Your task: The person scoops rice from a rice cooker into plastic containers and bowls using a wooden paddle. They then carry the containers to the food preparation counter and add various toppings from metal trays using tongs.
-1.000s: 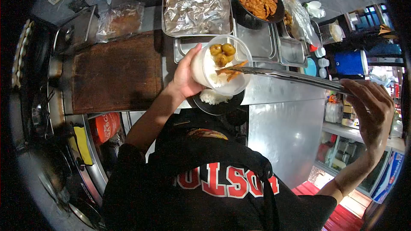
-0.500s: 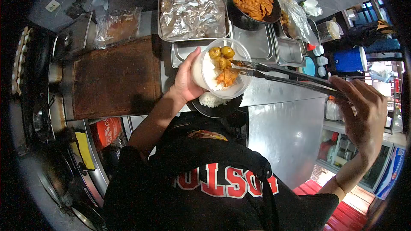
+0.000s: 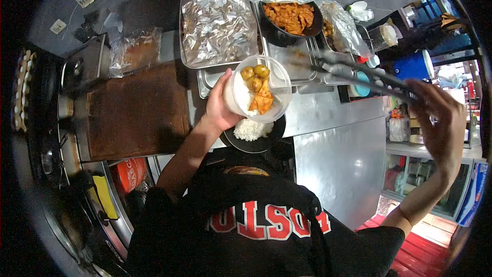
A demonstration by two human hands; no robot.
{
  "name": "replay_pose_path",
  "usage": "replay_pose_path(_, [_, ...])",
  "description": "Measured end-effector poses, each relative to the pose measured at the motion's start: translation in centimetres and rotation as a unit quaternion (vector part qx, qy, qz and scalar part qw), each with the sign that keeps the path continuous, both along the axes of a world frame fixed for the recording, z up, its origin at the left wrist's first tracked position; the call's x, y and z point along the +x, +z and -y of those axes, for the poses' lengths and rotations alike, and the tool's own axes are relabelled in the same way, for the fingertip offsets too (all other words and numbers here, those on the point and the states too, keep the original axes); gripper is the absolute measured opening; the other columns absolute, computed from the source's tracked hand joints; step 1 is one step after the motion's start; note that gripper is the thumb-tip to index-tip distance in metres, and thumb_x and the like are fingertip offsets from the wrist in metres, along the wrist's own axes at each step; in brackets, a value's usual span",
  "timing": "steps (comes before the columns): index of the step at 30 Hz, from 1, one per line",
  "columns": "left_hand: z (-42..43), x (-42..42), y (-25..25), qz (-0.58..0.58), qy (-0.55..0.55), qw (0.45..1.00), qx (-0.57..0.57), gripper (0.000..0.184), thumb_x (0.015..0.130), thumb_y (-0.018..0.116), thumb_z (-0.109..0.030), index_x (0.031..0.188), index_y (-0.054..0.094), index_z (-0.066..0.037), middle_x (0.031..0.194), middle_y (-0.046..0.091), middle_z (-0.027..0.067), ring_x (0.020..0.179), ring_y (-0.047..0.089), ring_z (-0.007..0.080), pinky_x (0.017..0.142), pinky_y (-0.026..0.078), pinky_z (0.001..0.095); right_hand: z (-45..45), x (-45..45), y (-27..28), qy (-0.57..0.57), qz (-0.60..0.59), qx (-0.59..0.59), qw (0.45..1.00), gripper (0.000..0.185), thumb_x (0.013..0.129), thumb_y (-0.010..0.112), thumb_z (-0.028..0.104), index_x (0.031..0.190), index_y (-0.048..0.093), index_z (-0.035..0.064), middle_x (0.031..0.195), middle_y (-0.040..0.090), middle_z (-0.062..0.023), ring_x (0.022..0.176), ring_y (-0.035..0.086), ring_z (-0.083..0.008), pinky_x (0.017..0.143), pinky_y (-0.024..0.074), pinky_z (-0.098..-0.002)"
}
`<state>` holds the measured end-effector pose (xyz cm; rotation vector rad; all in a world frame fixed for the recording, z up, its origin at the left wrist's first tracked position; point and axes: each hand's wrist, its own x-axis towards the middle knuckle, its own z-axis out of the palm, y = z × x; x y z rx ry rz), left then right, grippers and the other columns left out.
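Note:
My left hand (image 3: 221, 105) is wrapped round a clear plastic tub (image 3: 280, 97), tilted so its inside shows. In the tub lie white rice, several round greenish-yellow pieces (image 3: 253, 76) and some orange food (image 3: 262, 100). Held in my right hand (image 3: 438, 115) are dark tongs (image 3: 369, 74), smeared by motion, with their tips to the right of the tub and apart from it. Below the tub, a black bowl (image 3: 277, 136) holds white rice (image 3: 252, 130). Beyond it stands a black bowl (image 3: 319, 23) of orange-brown food (image 3: 290, 16).
A foil-covered tray (image 3: 219, 28) stands at the back, beside more foil (image 3: 353, 33) over a container. Left lies a brown board (image 3: 138, 113) with a plastic bag (image 3: 136, 51) behind it. A blue container (image 3: 416, 66) and a glass-fronted cabinet (image 3: 425, 177) are at right.
The tong tips have come out of the tub and moved up and to the right. The orange food stays in the tub, still held in my left hand. The view has shifted slightly.

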<state>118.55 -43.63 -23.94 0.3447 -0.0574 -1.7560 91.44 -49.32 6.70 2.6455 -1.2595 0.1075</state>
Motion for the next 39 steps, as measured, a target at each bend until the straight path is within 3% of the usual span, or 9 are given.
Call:
replay_pose_path(4, [-0.1,-0.1,-0.1,-0.012,0.010,1.000,-0.014,0.058,0.090,0.042,-0.051,0.131,0.045,-0.011,0.129,0.051,0.0084,0.118,0.049,0.0272,0.103,0.035,0.0465,4.8,-1.1,-2.6,-0.007,-0.025,-0.108,0.994,0.028,0.077,0.064,0.012,0.106,0.065,0.0132,0.089,0.066,-0.0119,0.073,0.064,-0.0291,0.064,0.0501,-0.0375])
replay_pose_path(10, [-0.6,0.4,0.1,-0.012,0.015,1.000,0.005,0.058,0.086,0.050,-0.050,0.128,0.047,-0.010,0.128,0.051,0.0092,0.117,0.049,0.0273,0.103,0.033,0.0463,10.6,-0.2,-9.2,-0.105,-0.048,-0.073,0.991,0.024,0.077,0.064,0.023,0.100,0.067,0.0166,0.080,0.065,-0.0168,0.072,0.065,-0.0343,0.062,0.0508,-0.0444])
replay_pose_path(14, [-0.8,0.5,-0.4,-0.011,0.027,0.999,0.020,0.058,0.086,0.049,-0.051,0.128,0.047,-0.011,0.128,0.051,0.0090,0.118,0.049,0.0270,0.103,0.034,0.0463,12.4,0.9,-11.4,-0.078,-0.062,-0.079,0.992,0.019,0.075,0.060,0.020,0.090,0.068,0.0115,0.075,0.065,-0.0180,0.070,0.064,-0.0348,0.062,0.0511,-0.0445])
replay_pose_path(27, [-1.5,1.0,-0.2,-0.007,0.028,1.000,0.010,0.059,0.087,0.048,-0.052,0.130,0.045,-0.012,0.129,0.050,0.0091,0.119,0.048,0.0274,0.102,0.035,0.0467,13.1,3.3,-11.7,-0.100,-0.105,-0.070,0.987,0.021,0.072,0.055,0.015,0.083,0.067,0.0027,0.076,0.064,-0.0231,0.071,0.065,-0.0372,0.063,0.0523,-0.0453])
replay_pose_path(30, [-1.5,0.9,-0.1,-0.004,0.025,1.000,0.002,0.060,0.087,0.047,-0.053,0.131,0.044,-0.012,0.129,0.049,0.0091,0.119,0.047,0.0276,0.102,0.035,0.0469,13.7,3.1,-12.0,-0.088,-0.126,-0.089,0.984,0.021,0.072,0.055,0.015,0.084,0.068,0.0047,0.076,0.065,-0.0215,0.071,0.065,-0.0367,0.063,0.0520,-0.0457])
replay_pose_path(32, [-1.5,0.9,0.0,-0.004,0.024,1.000,-0.004,0.060,0.087,0.047,-0.053,0.132,0.043,-0.012,0.130,0.049,0.0089,0.119,0.047,0.0276,0.102,0.035,0.0474,13.9,1.7,-11.3,-0.083,-0.064,-0.104,0.989,0.019,0.072,0.056,0.015,0.086,0.068,0.0087,0.076,0.065,-0.0198,0.072,0.065,-0.0349,0.064,0.0520,-0.0447])
replay_pose_path(34, [-1.5,1.0,-0.3,-0.017,0.029,0.999,0.019,0.060,0.088,0.046,-0.053,0.132,0.043,-0.012,0.130,0.049,0.0087,0.119,0.047,0.0279,0.101,0.035,0.0497,12.8,1.0,-9.5,-0.090,-0.068,-0.089,0.990,0.021,0.072,0.063,0.020,0.092,0.070,0.0148,0.079,0.066,-0.0156,0.075,0.065,-0.0323,0.068,0.0517,-0.0409])
replay_pose_path(39, [-1.2,0.9,-0.5,-0.039,0.024,0.999,-0.009,0.060,0.088,0.043,-0.053,0.133,0.042,-0.012,0.131,0.048,0.0095,0.120,0.047,0.0294,0.099,0.037,0.0531,10.7,0.0,-6.2,-0.168,-0.007,-0.040,0.985,0.028,0.075,0.064,0.024,0.102,0.069,0.0188,0.084,0.067,-0.0139,0.079,0.065,-0.0308,0.070,0.0497,-0.0406])
